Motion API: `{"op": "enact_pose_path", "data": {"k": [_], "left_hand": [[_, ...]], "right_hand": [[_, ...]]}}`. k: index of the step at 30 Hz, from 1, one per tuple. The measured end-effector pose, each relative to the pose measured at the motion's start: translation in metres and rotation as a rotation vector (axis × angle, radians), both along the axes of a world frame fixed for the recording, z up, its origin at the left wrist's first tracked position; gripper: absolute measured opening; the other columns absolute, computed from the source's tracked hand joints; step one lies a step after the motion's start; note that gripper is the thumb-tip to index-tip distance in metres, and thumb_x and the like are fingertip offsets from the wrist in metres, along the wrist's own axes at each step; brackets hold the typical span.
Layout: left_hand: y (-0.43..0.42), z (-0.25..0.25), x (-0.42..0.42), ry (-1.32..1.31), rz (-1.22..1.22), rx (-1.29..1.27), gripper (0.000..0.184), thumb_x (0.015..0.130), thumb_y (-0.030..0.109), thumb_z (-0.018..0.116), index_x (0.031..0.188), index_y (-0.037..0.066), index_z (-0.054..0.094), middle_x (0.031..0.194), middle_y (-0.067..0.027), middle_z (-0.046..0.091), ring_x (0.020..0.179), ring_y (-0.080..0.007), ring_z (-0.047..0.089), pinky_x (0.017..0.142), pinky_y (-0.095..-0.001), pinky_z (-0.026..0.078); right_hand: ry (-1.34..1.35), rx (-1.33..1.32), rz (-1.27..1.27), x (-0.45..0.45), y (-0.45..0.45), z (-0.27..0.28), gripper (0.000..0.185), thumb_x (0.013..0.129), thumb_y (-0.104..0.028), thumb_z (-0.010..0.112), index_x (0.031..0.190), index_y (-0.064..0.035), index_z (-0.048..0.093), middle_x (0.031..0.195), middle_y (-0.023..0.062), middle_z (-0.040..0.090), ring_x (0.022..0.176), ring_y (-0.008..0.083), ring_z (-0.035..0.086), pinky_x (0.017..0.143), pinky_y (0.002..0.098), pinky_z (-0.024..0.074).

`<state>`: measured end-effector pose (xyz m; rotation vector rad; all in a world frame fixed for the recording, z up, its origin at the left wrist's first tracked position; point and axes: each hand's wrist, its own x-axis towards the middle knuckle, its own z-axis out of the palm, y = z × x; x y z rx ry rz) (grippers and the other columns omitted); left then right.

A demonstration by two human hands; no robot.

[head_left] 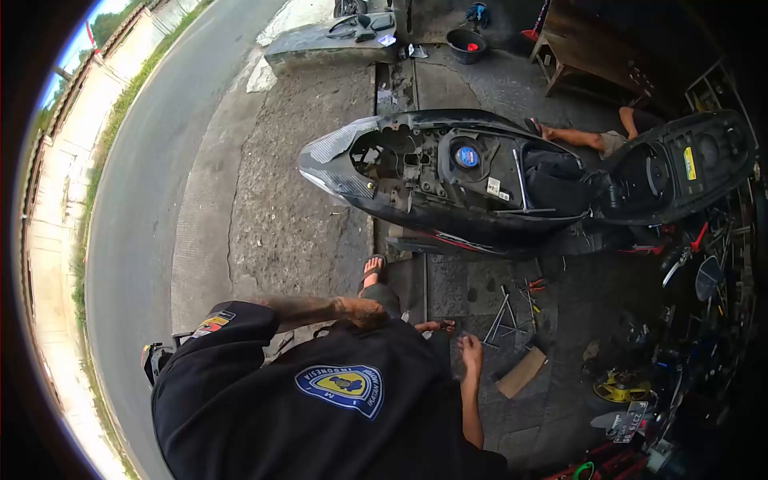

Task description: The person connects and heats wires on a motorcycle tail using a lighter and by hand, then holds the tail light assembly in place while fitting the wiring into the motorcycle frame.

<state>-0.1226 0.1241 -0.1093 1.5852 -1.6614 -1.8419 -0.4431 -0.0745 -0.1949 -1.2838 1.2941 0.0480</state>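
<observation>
My left hand (364,313) rests bent over my knee (381,297); its fingers are too indistinct to make out. My right hand (471,352) is held low over the paving with its fingers curled in, and whatever may be inside them is hidden. Just beyond it lie several T-handle wrenches (500,318) and a piece of brown cardboard (522,372). In front of me stands a black scooter (480,228) with its seat (696,164) swung up. Its tail trim is partly off, baring the frame and a blue fuel cap (466,157). Neither hand touches the scooter.
Beyond the scooter, another person's leg (572,136) shows beside a wooden bench (588,48). A black bucket (466,46) and a concrete block (332,48) stand farther off. Motorcycle parts, including a yellow wheel (622,386), crowd the right side. A road (152,200) runs along the left.
</observation>
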Motion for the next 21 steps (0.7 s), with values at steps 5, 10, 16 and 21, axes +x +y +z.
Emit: {"op": "enact_pose_path", "data": {"k": [5,10,16,21], "left_hand": [[0.044,-0.050,0.026,0.305,0.438,-0.035,0.046,0.092,0.027,0.051,0.130,0.001,0.052,0.139,-0.0188,0.047,0.129,-0.0252,0.044,0.106,-0.0381,0.036],[0.038,-0.027,0.077,0.249,0.257,0.025,0.045,0.093,0.027,0.051,0.129,0.001,0.053,0.136,-0.0181,0.049,0.127,-0.0250,0.046,0.105,-0.0382,0.037],[0.035,-0.011,0.108,0.227,0.260,0.048,0.044,0.093,0.028,0.051,0.128,0.002,0.054,0.133,-0.0173,0.052,0.124,-0.0248,0.048,0.104,-0.0383,0.038],[0.047,0.001,0.127,0.198,0.327,0.092,0.043,0.093,0.028,0.052,0.128,0.002,0.054,0.131,-0.0166,0.054,0.121,-0.0247,0.050,0.103,-0.0384,0.039]], "right_hand": [[-0.196,0.001,0.006,0.140,0.001,0.095,0.032,0.100,-0.019,0.049,0.127,-0.0030,0.057,0.111,0.0115,0.067,0.097,0.0176,0.065,0.080,0.0293,0.0507],[-0.311,-0.021,0.309,0.229,0.036,0.133,0.032,0.100,-0.016,0.046,0.128,-0.0028,0.056,0.112,0.0116,0.067,0.101,0.0185,0.065,0.083,0.0303,0.0507],[-0.198,-0.083,0.388,0.274,0.055,0.156,0.031,0.098,-0.014,0.047,0.125,-0.0028,0.059,0.107,0.0122,0.069,0.099,0.0194,0.066,0.086,0.0314,0.0510],[-0.274,-0.113,0.403,0.288,0.052,0.147,0.030,0.098,-0.012,0.050,0.123,0.0006,0.058,0.108,0.0124,0.068,0.098,0.0202,0.066,0.084,0.0300,0.0517]]}}
